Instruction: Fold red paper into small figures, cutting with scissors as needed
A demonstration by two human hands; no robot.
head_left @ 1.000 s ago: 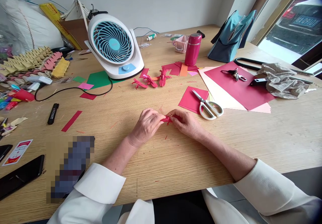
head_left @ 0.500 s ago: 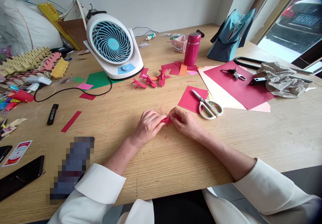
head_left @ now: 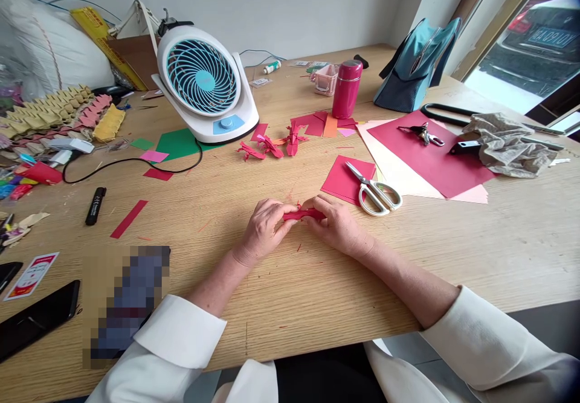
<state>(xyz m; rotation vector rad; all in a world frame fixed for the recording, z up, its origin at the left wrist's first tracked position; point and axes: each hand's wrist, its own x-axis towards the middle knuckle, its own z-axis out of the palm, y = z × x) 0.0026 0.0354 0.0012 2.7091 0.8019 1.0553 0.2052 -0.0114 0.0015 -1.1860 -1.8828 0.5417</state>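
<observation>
Between my two hands, a folded red paper piece [head_left: 301, 214] stretches sideways just above the table. My left hand [head_left: 268, 226] pinches its left end between thumb and fingers. On its other end, the fingers of my right hand [head_left: 334, 223] are closed. Parts of the paper are hidden behind my fingers. Beyond my hands lie several folded red paper figures [head_left: 272, 146]. White-handled scissors [head_left: 374, 194] rest with their blades on red paper squares [head_left: 341, 176], to the right of my right hand.
A white and blue fan [head_left: 203, 83] stands at the back, its black cord [head_left: 131, 176] running left. A pink flask [head_left: 347, 89] and a blue bag [head_left: 414, 67] stand behind large paper sheets [head_left: 426, 155]. A marker [head_left: 95, 206] and phone [head_left: 40, 321] lie left.
My fingers have shifted on the red paper, and it now shows as a longer strip between my hands. My right hand has turned slightly; the things on the table stay put.
</observation>
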